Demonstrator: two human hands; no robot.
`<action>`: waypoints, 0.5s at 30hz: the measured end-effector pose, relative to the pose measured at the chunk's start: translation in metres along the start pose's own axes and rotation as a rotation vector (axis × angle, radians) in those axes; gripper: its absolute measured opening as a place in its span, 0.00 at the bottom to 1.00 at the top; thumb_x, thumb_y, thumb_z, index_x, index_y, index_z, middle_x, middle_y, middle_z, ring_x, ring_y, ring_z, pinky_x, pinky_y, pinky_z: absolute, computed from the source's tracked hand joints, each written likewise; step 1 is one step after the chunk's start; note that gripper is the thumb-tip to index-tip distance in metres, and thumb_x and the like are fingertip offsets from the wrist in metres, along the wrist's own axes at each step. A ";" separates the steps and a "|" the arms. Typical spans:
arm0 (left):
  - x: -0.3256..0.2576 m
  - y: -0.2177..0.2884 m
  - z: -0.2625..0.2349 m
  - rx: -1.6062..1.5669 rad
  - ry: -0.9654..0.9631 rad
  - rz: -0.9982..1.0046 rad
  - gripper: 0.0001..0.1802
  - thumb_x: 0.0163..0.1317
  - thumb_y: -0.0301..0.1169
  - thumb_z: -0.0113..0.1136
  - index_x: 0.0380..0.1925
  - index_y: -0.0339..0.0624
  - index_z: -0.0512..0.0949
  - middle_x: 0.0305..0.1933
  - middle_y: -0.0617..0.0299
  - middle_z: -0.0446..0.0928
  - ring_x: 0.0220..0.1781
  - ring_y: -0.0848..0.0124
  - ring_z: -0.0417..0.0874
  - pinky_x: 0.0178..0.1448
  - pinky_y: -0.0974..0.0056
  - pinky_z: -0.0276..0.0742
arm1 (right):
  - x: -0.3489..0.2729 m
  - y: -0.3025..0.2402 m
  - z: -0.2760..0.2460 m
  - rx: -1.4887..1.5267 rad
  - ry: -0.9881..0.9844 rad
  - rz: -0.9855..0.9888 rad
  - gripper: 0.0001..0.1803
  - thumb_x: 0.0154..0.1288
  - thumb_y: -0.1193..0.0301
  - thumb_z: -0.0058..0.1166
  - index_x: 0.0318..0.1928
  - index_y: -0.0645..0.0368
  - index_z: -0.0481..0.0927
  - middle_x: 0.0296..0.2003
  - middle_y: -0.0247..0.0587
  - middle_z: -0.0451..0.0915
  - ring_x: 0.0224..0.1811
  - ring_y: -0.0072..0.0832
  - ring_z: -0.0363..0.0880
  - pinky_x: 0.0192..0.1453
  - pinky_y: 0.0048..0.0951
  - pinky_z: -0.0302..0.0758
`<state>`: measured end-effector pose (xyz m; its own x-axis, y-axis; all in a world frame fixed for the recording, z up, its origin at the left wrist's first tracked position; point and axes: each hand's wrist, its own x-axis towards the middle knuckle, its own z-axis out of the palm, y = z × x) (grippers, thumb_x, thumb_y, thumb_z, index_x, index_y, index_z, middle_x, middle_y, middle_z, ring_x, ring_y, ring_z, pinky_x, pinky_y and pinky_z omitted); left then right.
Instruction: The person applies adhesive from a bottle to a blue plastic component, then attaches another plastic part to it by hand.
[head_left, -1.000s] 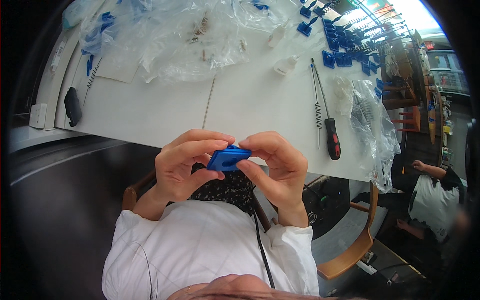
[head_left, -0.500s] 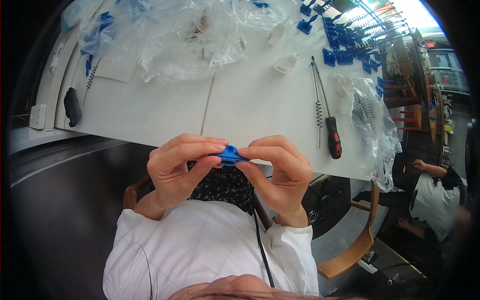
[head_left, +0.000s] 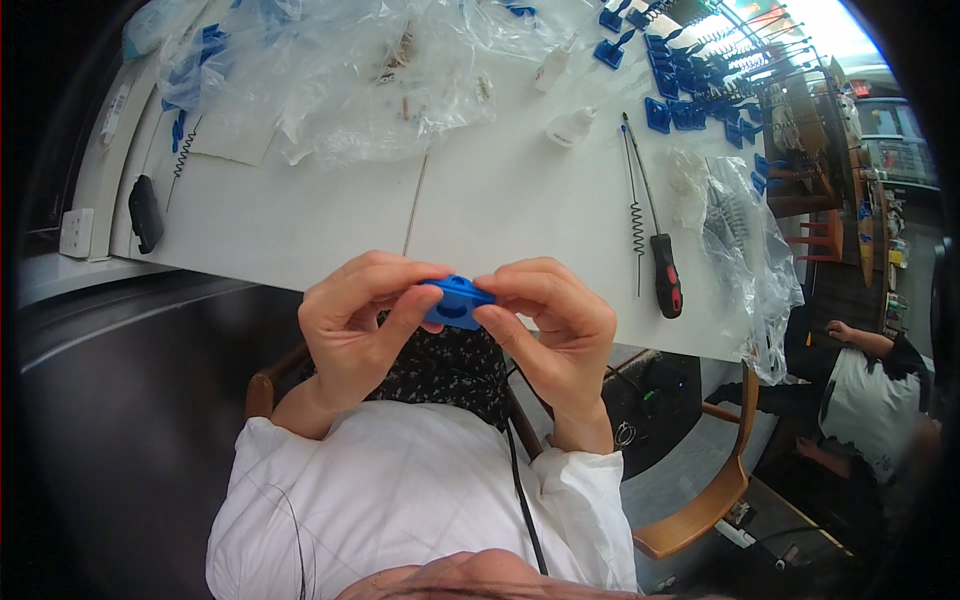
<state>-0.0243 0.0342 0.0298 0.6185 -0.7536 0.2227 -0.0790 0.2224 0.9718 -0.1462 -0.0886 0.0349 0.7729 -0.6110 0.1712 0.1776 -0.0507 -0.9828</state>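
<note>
A small blue plastic part (head_left: 460, 302) with dark openings in its face is held over my lap, just off the table's near edge. My left hand (head_left: 362, 318) pinches its left end between thumb and fingers. On the right end, the thumb and fingers of my right hand (head_left: 548, 328) are closed in the same way. The fingertips cover both ends of the part, so its full shape is hidden.
On the white table (head_left: 520, 220) lie a screwdriver (head_left: 667, 275) and a thin coiled wire (head_left: 637, 230). Two white bottles (head_left: 572, 127) stand farther back. Clear plastic bags (head_left: 350, 90) spread at the back left; several blue parts (head_left: 690, 114) at the back right. A person (head_left: 875, 405) sits at right.
Both hands have tilted the blue part, so a larger dark opening now shows on its face. My hands have shifted slightly; the things on the table stay put.
</note>
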 end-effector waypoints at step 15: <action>0.009 0.006 0.001 0.018 -0.056 -0.153 0.09 0.56 0.19 0.59 0.38 0.30 0.78 0.36 0.55 0.76 0.33 0.74 0.81 0.31 0.75 0.81 | -0.001 0.005 -0.008 0.216 -0.086 0.213 0.11 0.55 0.83 0.57 0.40 0.69 0.77 0.37 0.42 0.77 0.36 0.24 0.79 0.39 0.21 0.80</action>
<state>-0.0194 0.0282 0.0376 0.5802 -0.8110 0.0751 -0.0009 0.0915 0.9958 -0.1514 -0.0947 0.0288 0.8539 -0.5199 -0.0230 0.1240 0.2461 -0.9613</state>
